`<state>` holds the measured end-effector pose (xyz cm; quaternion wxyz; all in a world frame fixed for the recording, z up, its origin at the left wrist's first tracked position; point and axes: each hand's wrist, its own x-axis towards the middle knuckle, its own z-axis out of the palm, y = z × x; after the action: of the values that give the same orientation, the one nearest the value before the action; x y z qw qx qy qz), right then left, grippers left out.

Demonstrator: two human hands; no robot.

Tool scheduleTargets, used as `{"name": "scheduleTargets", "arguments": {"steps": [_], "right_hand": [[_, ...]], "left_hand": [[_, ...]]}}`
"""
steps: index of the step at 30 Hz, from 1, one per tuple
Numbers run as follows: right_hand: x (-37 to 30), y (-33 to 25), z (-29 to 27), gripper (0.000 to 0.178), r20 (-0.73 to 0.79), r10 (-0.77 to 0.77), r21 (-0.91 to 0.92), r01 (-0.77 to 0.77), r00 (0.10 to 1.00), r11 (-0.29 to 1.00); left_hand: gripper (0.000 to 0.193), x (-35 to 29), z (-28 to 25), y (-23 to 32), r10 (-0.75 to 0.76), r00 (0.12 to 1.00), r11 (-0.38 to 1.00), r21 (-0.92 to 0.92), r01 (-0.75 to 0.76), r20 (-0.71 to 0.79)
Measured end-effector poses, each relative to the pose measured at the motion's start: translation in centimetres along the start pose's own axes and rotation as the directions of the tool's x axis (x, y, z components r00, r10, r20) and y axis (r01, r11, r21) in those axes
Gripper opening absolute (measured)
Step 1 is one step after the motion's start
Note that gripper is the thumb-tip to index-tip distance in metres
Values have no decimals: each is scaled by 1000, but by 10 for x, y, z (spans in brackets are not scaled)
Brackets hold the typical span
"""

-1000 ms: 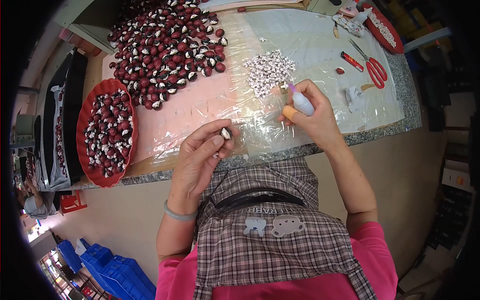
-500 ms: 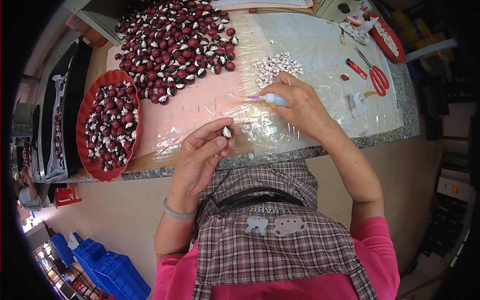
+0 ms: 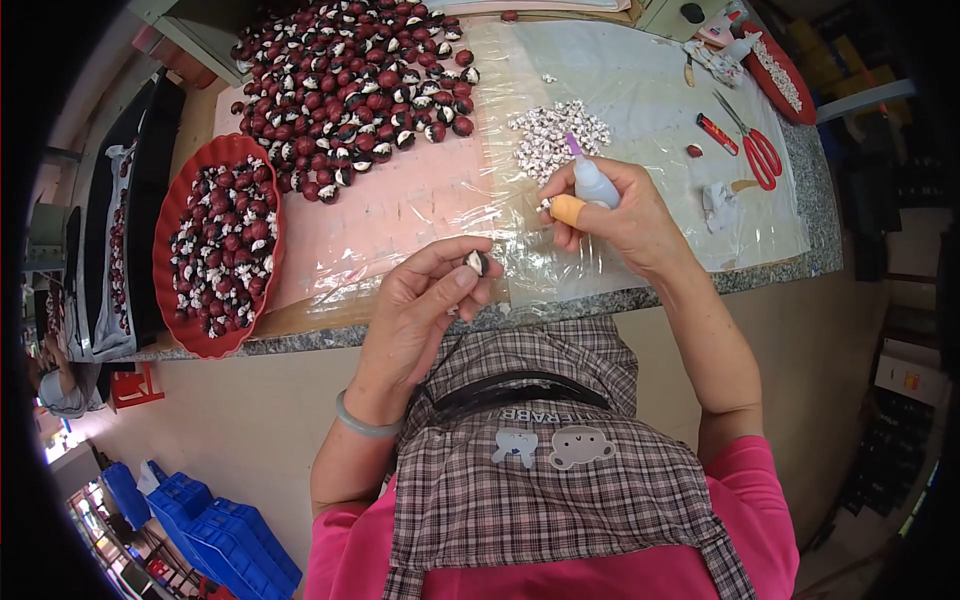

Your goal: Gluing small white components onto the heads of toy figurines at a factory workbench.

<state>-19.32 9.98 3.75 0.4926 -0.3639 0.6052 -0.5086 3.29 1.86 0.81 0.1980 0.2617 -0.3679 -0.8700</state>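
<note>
Two hands grasp: left [image 3: 425,300] pinches bead [image 3: 477,263], right [image 3: 620,205] grips glue bottle [image 3: 592,180].

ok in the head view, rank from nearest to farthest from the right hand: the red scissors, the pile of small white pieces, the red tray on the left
1. The pile of small white pieces, just above the right hand on the plastic sheet.
2. The red scissors, up and to the right, near the counter's far right edge.
3. The red tray, far across on the left, past the left hand.

Red scissors [image 3: 762,150], blue crates [image 3: 215,520] — red tray [image 3: 170,225] rim, checked apron [image 3: 540,470]
</note>
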Motion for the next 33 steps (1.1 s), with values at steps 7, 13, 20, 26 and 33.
{"name": "scheduleTargets", "arguments": {"steps": [7,13,20,26,33], "right_hand": [[-28,10,14,13,-1,19,310,-18,1000,950],[-44,13,27,12,-58,78,247,-61,995,967],[-48,19,33,12,-97,124,259,-96,988,961],[-51,22,35,10,-141,112,203,-82,984,976],[-55,25,40,10,-191,97,175,-63,977,982]], "left_hand": [[30,6,17,-9,2,996,983,182,-18,86],[29,0,26,-10,33,997,927,370,-55,65],[25,3,27,-18,164,982,819,541,-189,94],[26,4,33,-18,336,923,559,750,-354,185],[28,5,34,-20,430,861,359,824,-438,270]]}}
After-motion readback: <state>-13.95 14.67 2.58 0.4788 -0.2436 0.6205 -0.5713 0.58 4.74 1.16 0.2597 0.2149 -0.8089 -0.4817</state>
